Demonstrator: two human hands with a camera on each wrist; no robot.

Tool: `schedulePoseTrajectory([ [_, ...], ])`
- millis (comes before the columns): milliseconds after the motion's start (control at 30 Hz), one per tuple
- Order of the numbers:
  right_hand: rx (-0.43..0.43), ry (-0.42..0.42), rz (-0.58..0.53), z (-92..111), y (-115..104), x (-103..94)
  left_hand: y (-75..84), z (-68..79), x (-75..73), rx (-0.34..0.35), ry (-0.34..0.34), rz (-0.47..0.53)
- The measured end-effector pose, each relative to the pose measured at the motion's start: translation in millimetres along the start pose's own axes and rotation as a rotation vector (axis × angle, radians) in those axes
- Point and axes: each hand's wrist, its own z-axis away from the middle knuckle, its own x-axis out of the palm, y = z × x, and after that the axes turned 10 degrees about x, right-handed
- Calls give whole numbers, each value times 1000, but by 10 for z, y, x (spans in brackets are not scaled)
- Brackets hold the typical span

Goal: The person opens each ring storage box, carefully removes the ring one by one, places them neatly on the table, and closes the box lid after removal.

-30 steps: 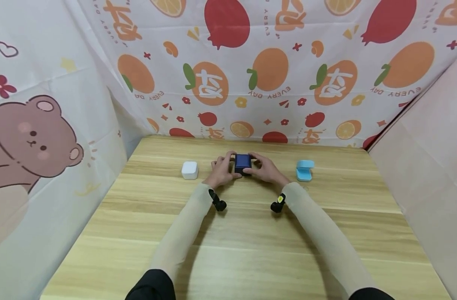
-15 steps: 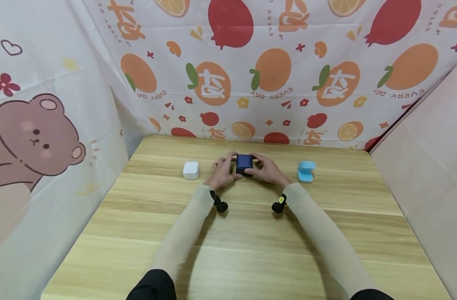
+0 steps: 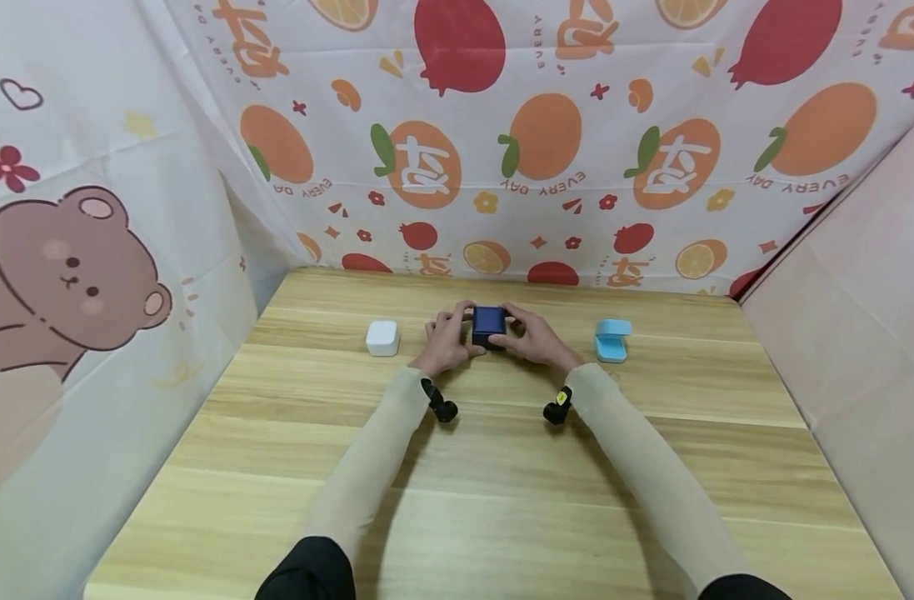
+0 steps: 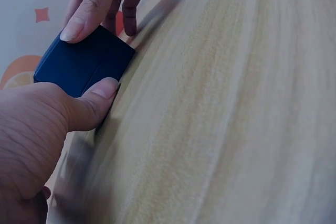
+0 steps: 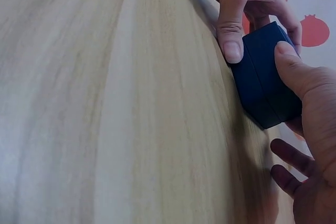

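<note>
A small dark blue jewelry box (image 3: 489, 322), lid down, stands at the far middle of the wooden table between both hands. My left hand (image 3: 445, 343) holds it from the left, index finger at the back corner; in the right wrist view its thumb (image 5: 232, 50) presses low on the front. From the other side my right hand (image 3: 535, 340) grips the box, and its thumb (image 4: 73, 28) lies on the lid part above the seam in the left wrist view. The right hand's lower fingers (image 5: 291, 166) are off the box, and those behind it are partly hidden.
Left of the hands sits a white box (image 3: 382, 338) with rounded corners, closed. To the right a light blue jewelry box (image 3: 611, 342) stands with its lid raised. A fruit-print cloth (image 3: 542, 208) hangs behind the table's (image 3: 486, 500) back edge.
</note>
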Motion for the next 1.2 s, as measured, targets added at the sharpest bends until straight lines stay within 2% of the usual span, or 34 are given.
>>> schedulePoseTrajectory([
  [533,-58,-26,82,-66,-20,-65,-2,-14,-11,12,13,-10],
  [900,4,-67,98,-61,-74,-133,9,-6,6,-2,10,-13],
  [1200,18,-88,117,-93,-91,-176,34,11,-18,-15,14,0],
])
